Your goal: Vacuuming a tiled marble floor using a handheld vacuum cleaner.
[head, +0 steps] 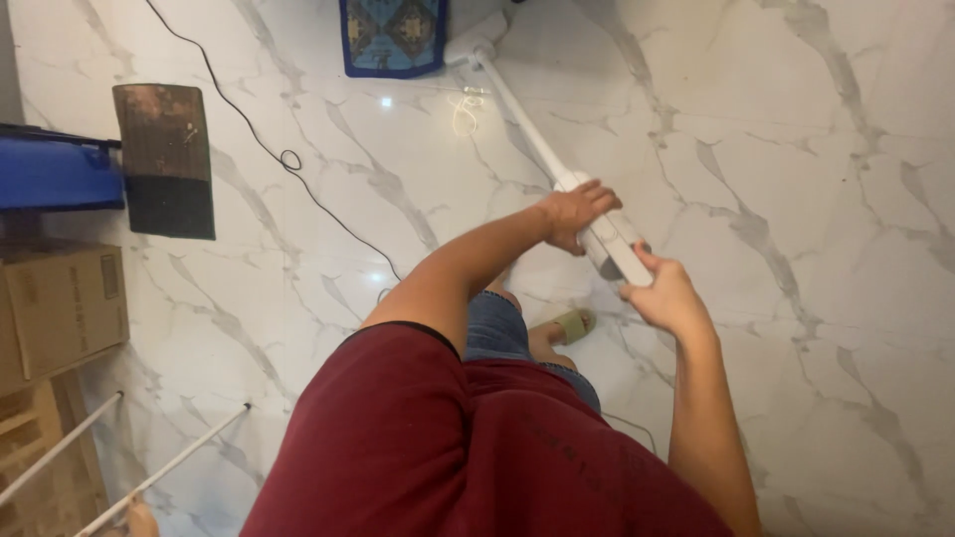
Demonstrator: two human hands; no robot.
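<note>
White stick vacuum (542, 149): left hand (575, 214) wraps its grip around the body; right hand (665, 293) clamps the handle end, above marble floor (816, 149).

The stick vacuum (542, 149) slants across the floor (816, 179) — its head beside the mat (391, 37), a cable (298, 169) to its left, boxes (60, 308) farther left.

Dark red short-sleeved shirt (438, 447), blue denim shorts (497, 328), olive slide sandal (572, 324), bare forearms.
</note>
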